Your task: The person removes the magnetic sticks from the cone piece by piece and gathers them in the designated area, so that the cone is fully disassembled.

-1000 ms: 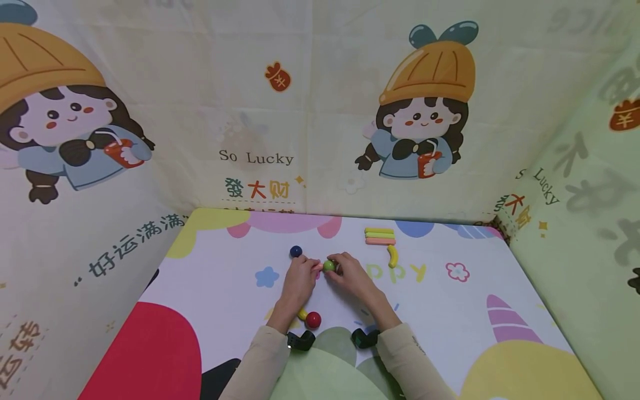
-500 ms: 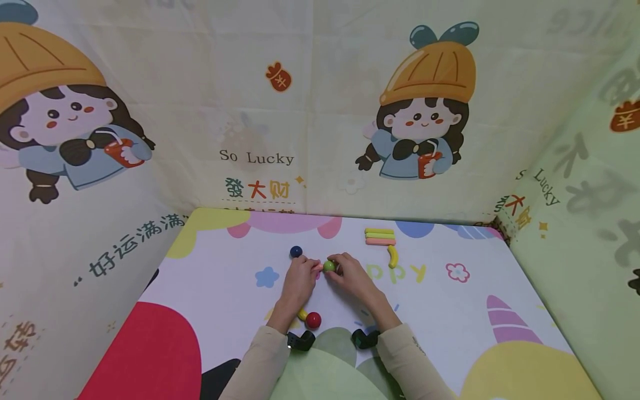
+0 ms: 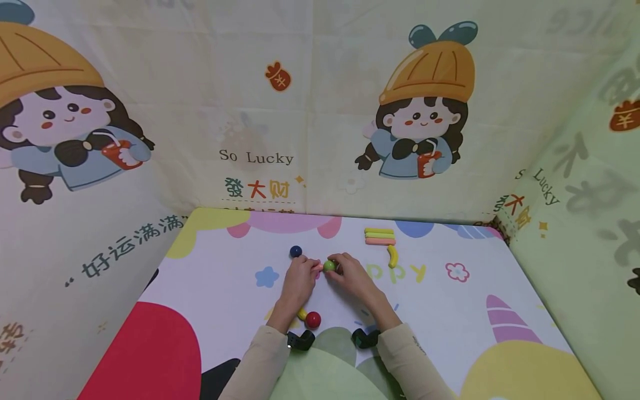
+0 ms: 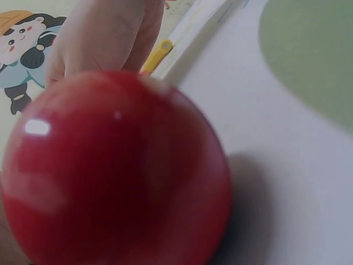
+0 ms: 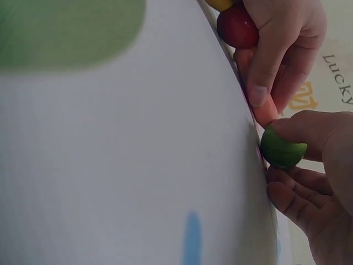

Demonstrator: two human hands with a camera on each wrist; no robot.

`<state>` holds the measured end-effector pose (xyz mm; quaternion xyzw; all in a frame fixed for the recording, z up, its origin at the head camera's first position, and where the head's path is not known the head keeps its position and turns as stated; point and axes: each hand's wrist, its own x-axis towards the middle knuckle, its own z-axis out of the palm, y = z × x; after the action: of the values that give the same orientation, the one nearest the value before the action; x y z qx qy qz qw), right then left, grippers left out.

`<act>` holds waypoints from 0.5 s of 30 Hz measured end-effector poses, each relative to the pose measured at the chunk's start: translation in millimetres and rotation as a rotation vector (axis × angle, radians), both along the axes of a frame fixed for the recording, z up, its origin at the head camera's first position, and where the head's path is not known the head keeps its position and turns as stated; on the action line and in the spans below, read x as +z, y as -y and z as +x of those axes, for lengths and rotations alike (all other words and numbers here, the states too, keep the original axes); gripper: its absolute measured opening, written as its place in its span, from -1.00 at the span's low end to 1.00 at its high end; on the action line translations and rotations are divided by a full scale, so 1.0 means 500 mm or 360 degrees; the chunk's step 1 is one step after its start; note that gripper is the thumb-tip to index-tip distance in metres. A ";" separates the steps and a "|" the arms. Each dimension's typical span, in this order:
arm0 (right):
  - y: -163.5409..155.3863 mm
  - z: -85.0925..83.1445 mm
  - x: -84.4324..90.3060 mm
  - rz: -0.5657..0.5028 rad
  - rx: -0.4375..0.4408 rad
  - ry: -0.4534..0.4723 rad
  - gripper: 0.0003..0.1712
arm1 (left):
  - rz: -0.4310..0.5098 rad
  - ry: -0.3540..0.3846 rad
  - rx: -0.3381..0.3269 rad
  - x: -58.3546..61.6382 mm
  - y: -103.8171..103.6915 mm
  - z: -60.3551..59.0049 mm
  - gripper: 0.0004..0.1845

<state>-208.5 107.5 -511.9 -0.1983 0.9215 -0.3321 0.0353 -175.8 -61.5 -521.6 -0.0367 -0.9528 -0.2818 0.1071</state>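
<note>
At the middle of the table my two hands meet. My left hand (image 3: 306, 273) pinches a short pink-orange stick (image 3: 318, 267), whose end touches a green ball (image 3: 328, 265). That ball is pinched between the thumb and fingers of my right hand (image 3: 344, 270). The right wrist view shows the stick (image 5: 260, 96) butting against the green ball (image 5: 282, 148), both just above the mat. A red ball (image 3: 313, 319) joined to a yellow curved piece (image 3: 302, 314) lies under my left wrist. This red ball (image 4: 116, 171) fills the left wrist view.
A dark blue ball (image 3: 296, 251) lies just beyond my left hand. Three stacked sticks (image 3: 379, 236) and a yellow curved piece (image 3: 393, 256) lie at the back right. Printed cloth walls (image 3: 260, 161) close in the table (image 3: 210, 278) on three sides.
</note>
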 end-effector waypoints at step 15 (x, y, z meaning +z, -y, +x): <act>-0.009 0.000 0.002 -0.0042 -0.0035 0.0015 -0.53 | 0.0015 -0.0032 -0.0017 0.000 0.001 0.002 -0.71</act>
<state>-208.6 112.0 -510.7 -0.1869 0.9190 -0.3455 0.0334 -174.8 -61.9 -521.4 -0.0442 -0.9501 -0.2864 0.1155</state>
